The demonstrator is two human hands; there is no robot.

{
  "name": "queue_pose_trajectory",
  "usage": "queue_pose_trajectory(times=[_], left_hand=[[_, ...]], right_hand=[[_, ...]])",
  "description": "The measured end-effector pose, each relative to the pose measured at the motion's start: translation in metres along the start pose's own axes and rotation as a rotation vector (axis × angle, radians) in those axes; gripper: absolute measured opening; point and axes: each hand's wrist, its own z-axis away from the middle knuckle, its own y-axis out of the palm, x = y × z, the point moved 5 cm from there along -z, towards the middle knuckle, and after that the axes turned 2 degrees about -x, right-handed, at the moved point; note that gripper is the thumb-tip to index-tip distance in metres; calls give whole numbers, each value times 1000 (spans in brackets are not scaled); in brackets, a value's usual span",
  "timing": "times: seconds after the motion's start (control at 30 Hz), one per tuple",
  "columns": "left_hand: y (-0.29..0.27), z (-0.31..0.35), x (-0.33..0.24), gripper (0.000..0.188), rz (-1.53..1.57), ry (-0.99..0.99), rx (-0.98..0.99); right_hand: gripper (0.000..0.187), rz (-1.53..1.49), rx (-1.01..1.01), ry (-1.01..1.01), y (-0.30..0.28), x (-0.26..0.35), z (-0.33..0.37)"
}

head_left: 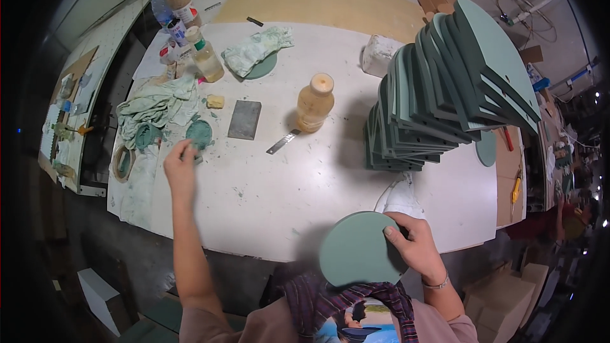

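Observation:
A flat green rounded board (359,249) is tilted up over the table's front edge, and my right hand (414,244) grips its right rim, thumb on top. On the left side, my left hand (180,164) has its fingers pinched together just below a small pot of green paste (199,132). Something small and greyish seems to stick out of that pinch, too small to name. Another round pot with green paste (147,134) is left of the hand, by a stained cloth (159,105) and a roll of tape (122,162).
A tall, leaning stack of green boards (419,95) fills the right side. Mid-table are a bottle of amber liquid (315,105), a metal blade (283,141), a grey block (244,119) and a yellow sponge piece (215,101). Several bottles (181,6) stand at far left.

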Motion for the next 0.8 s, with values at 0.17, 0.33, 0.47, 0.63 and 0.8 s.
queue_pose_trajectory(times=[0.17,0.33,0.47,0.63,0.8], left_hand=[[-34,-34,39,17,-414,-19,-121],[-19,-48,42,18,-651,-17,-26],[-9,-63,56,17,-788,-13,83],[-8,-71,71,17,-664,-67,63],[-1,-77,72,19,-718,2,136]], right_hand=[[30,-7,-8,5,-2,0,-1],[27,-22,47,86,1,9,-4],[27,-11,48,77,2,10,-3],[28,29,-23,16,1,4,-4],[31,22,-5,40,4,-1,-6]])
